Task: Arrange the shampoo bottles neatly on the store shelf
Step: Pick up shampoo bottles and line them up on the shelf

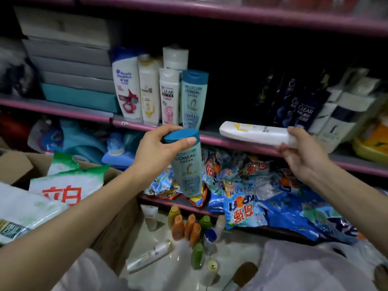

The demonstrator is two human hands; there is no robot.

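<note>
Shampoo bottles are sitting in both hands just in front of the pink-edged store shelf [231,141]. The left hand [155,150] is gripping a pale teal L'Oreal bottle [186,164] by its blue cap, long axis hanging upright, directly below the gap beside a matching teal bottle [194,99] standing on the shelf. The right hand [302,152] is pinching the cap end of a white plastic bottle [254,134], which is lying on its side along the shelf lip, base pointing left toward that same gap. The left hand looks nearer the standing row of white bottles [147,89]. Farther right, dark navy Clear bottles [302,110] are crowding together. On the left, a brown cardboard box [117,225] is holding white and green bags [69,181].
</note>
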